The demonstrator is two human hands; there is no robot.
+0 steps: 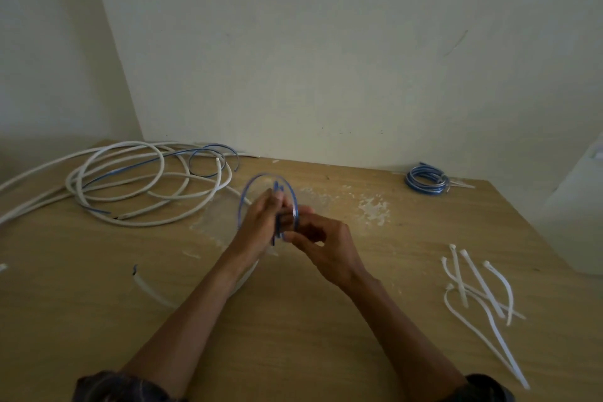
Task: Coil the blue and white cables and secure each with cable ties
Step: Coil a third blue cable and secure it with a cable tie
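Both hands, left hand (261, 222) and right hand (321, 246), grip a small thin blue cable loop (295, 202) above the wooden table (293, 336), white plastic cable ties (479, 290) well apart.

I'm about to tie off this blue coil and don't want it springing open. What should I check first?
1. Blue coil gripped by both hands, left hand and right hand: ok.
2. Loops gathered evenly where the hands meet: cannot tell, blurred.
3. Loose cable end tucked in: cannot tell.
4. Cable ties lying on the table on the right-hand side: ok.
5. A tie already in hand: not ok, none visible.
6. Coil clear of the white cable: ok, though a blue strand lies among it.
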